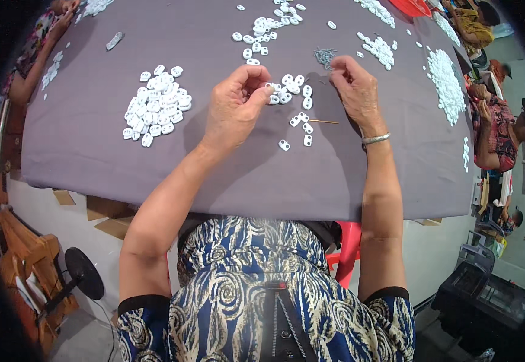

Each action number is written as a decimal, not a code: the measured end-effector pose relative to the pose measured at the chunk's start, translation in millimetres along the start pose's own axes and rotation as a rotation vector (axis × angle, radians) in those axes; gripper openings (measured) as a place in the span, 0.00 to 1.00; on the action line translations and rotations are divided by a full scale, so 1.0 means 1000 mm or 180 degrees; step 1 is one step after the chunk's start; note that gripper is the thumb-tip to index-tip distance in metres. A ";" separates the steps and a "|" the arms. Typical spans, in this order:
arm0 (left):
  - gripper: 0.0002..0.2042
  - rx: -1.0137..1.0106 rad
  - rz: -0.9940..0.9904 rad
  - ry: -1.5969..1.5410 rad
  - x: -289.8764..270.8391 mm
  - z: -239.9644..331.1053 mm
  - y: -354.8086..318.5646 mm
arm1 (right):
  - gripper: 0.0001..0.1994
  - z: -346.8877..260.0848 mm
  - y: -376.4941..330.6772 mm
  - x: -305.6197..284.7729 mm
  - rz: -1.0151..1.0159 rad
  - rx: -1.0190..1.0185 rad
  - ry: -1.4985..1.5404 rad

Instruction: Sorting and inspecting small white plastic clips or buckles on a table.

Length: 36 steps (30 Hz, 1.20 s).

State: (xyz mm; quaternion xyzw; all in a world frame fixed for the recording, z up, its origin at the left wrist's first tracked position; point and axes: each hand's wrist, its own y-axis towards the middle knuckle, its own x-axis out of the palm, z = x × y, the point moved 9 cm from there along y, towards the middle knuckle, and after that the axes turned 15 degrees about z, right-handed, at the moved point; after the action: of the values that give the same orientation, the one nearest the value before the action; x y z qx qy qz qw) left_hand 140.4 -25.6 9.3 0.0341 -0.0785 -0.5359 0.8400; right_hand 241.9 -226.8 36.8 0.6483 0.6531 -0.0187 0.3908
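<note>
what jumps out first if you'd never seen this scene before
The big grey cloth-covered table strewn with small white plastic pieces, above all the dense heap to the left. At the middle, the left hand pinches one white piece while the right hand, a silver bangle on its wrist, reaches by a little cluster of dark metal springs. Other people sit at the table's edges.

Red plastic stool under table; black fan lower left; co-workers at right.
</note>
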 end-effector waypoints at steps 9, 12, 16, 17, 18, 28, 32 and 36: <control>0.09 0.0009 -0.0043 0.0086 0.002 -0.003 -0.002 | 0.06 -0.022 -0.003 0.002 -0.0032 -0.0536 -0.0037; 0.08 -0.0032 -0.0009 0.0051 0.005 0.002 -0.004 | 0.05 -0.029 -0.004 0.000 0.0146 -0.0849 -0.0413; 0.07 -0.0050 -0.0027 -0.0045 0.005 0.002 -0.004 | 0.04 -0.025 -0.005 -0.001 0.0169 -0.0272 -0.0008; 0.07 -0.0055 -0.0019 -0.0036 0.006 0.003 -0.004 | 0.04 -0.021 -0.008 0.005 0.0013 0.0246 0.0356; 0.08 -0.0161 -0.0060 -0.0139 0.008 0.002 -0.005 | 0.04 -0.017 -0.013 0.013 -0.0144 0.0765 0.0717; 0.12 -0.0160 -0.0342 0.0016 0.015 -0.003 -0.009 | 0.07 -0.051 -0.035 0.046 -0.0967 0.0992 0.1770; 0.10 -0.0074 -0.0231 -0.0124 0.017 -0.006 -0.010 | 0.07 -0.048 -0.039 0.051 -0.0972 0.1124 0.1803; 0.11 -0.0003 -0.0233 -0.0159 0.018 -0.008 -0.010 | 0.08 -0.052 -0.038 0.050 -0.1046 0.1039 0.1555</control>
State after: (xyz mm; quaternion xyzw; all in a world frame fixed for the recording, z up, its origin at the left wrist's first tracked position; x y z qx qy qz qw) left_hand 140.4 -45.8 1.4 0.0232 -0.0978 -0.5669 0.8176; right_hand 191.0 -164.1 27.5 0.5737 0.8117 -0.0299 0.1056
